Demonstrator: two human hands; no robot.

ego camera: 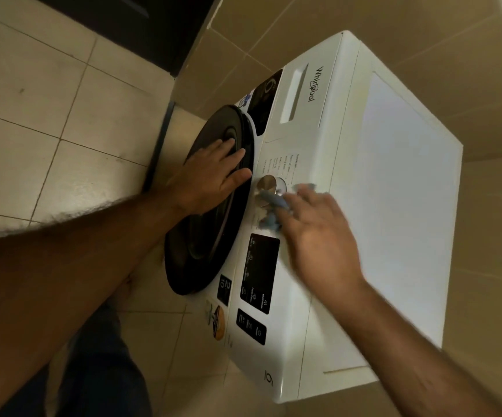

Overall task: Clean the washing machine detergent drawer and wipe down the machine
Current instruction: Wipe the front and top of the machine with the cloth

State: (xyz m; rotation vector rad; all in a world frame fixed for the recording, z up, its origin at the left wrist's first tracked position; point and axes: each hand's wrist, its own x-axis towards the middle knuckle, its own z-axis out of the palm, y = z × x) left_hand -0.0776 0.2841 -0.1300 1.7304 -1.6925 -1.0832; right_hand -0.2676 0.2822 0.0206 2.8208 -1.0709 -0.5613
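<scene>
Beige floor tiles [48, 94] and tan wall tiles [273, 31] frame the white front-loading washing machine [394, 206], which we look down on from above. Nearest us, our right hand [318, 236] presses a pale blue cleaning cloth [270, 203] against the control panel beside the silver round dial [269, 186]; the hand is motion-blurred, so we cannot tell whether its fingers are spread flat or curled on the cloth. Our left hand [213, 176] lies flat, fingers straight and apart, on the dark round door [210, 236], steadying us. Farther along the panel, beyond the dial, sits the closed white detergent drawer [299, 94], its long axis running away from us; we judge the right hand nearer to it.
</scene>
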